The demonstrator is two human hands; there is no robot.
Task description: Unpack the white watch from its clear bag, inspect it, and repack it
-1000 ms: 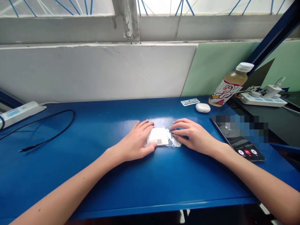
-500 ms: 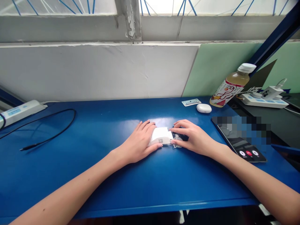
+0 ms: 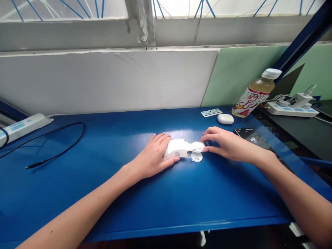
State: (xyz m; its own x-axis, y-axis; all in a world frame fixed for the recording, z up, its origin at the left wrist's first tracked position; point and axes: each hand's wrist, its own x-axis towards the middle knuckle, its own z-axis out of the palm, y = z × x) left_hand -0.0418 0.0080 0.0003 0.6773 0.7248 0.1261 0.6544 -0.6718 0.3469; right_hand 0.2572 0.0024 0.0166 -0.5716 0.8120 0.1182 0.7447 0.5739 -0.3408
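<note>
My left hand (image 3: 154, 154) is closed over the left end of a small white box (image 3: 174, 149) lying on the blue desk. Its thumb runs along the box's front side, near a printed square code. At the box's right end, my right hand (image 3: 220, 143) pinches a thin, flat white piece with a rounded outline (image 3: 197, 146) between thumb and fingers. That piece reaches from the box's end to the fingertips; what it is, I cannot make out. Just below it, a round white disc (image 3: 196, 157) with a beaded-looking edge rests on the desk.
A white earbud case (image 3: 225, 119), a printed card (image 3: 211, 112) and a drink bottle (image 3: 252, 95) stand at the back right. Under my right forearm lies a phone (image 3: 255, 137). Power strips (image 3: 290, 109) sit at both sides, and a black cable (image 3: 59, 152) curls at left.
My right hand has moved a little right, away from the box, with the flat white piece now drawn out between them. The round disc now shows plainly. My left hand stays on the box.
</note>
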